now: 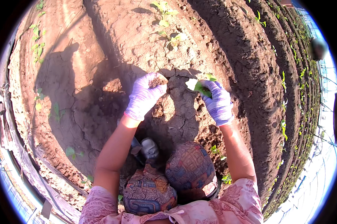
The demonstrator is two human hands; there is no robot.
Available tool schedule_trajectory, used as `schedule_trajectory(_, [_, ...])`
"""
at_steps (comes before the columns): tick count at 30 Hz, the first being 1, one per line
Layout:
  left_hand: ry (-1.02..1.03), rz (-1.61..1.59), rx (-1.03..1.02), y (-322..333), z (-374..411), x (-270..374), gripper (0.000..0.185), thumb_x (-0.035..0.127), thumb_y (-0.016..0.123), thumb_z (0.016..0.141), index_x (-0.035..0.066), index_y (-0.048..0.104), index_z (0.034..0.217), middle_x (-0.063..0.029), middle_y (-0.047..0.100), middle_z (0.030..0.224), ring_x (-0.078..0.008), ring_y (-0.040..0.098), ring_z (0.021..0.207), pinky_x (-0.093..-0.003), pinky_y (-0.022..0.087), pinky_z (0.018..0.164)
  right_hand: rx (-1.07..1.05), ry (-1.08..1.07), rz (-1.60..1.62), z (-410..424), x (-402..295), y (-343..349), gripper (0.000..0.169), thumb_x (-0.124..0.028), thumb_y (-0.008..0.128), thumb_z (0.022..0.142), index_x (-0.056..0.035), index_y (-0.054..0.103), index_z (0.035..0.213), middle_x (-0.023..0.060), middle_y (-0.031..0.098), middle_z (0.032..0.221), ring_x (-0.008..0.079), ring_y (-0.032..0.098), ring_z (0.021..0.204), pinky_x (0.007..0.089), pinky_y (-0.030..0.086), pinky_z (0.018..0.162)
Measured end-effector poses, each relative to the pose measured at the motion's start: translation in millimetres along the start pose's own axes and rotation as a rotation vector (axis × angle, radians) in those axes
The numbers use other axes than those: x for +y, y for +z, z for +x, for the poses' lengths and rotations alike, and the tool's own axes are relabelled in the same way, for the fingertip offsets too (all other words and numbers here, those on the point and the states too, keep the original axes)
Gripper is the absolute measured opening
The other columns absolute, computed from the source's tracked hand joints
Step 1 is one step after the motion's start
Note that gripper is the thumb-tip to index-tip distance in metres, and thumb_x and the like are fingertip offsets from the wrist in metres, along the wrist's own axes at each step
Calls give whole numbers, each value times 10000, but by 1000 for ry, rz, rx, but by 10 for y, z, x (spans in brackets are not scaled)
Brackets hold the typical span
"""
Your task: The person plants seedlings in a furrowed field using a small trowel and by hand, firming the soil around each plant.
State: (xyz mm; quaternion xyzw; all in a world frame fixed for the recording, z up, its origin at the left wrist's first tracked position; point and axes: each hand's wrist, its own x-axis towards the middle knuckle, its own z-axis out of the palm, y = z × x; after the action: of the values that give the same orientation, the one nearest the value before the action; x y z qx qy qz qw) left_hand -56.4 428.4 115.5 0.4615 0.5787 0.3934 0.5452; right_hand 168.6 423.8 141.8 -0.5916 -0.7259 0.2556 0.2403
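My left hand (143,96), in a white and purple knit glove, holds a clod of brown soil (158,81) between thumb and fingers. My right hand (219,102), gloved alike, pinches green leaves (199,86) of a young plant; its lower part is hidden by the fingers. Both hands are raised over a cracked soil bed (182,112). Below the left hand, a lump of dry soil (165,107) catches the light. A pale rounded object (149,148), partly in shade, lies ahead of my patterned knees (189,168); I cannot tell what it is.
Two leafy seedlings (175,40) grow in the bed ahead. Seedlings (37,50) also line the left side, with a wooden board edge (31,179) beyond. To the right run furrows and ridges (265,84) with rows of small plants. A person's head (317,49) shows at the far right.
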Motion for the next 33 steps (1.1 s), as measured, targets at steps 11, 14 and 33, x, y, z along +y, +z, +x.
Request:
schedule_trajectory(11, [400, 389, -252, 388, 70, 62, 504, 70, 612, 668, 46, 464, 1149, -178, 502, 1107, -318, 507, 1016, -374, 428, 848, -60, -219, -82, 91, -127, -72, 373, 11, 582, 649, -111, 579, 1002, 92, 584, 857, 271, 590, 749, 335, 484, 646])
schedule_trajectory(14, [363, 521, -163, 268, 107, -51, 503, 1, 562, 680, 62, 468, 1170, -162, 557, 1037, -287, 556, 950, -340, 454, 809, -128, -235, -40, 157, -151, -44, 395, 22, 576, 642, -110, 571, 1014, 90, 582, 869, 273, 589, 764, 338, 484, 649])
schedule_trajectory(33, [-9, -165, 466, -588, 109, -813, 306, -33, 522, 793, 27, 541, 1093, -43, 577, 984, -86, 530, 756, -223, 469, 669, -228, -13, 365, 199, -22, -226, 441, 26, 622, 691, -29, 515, 1115, 118, 586, 1013, 185, 578, 939, 280, 455, 805])
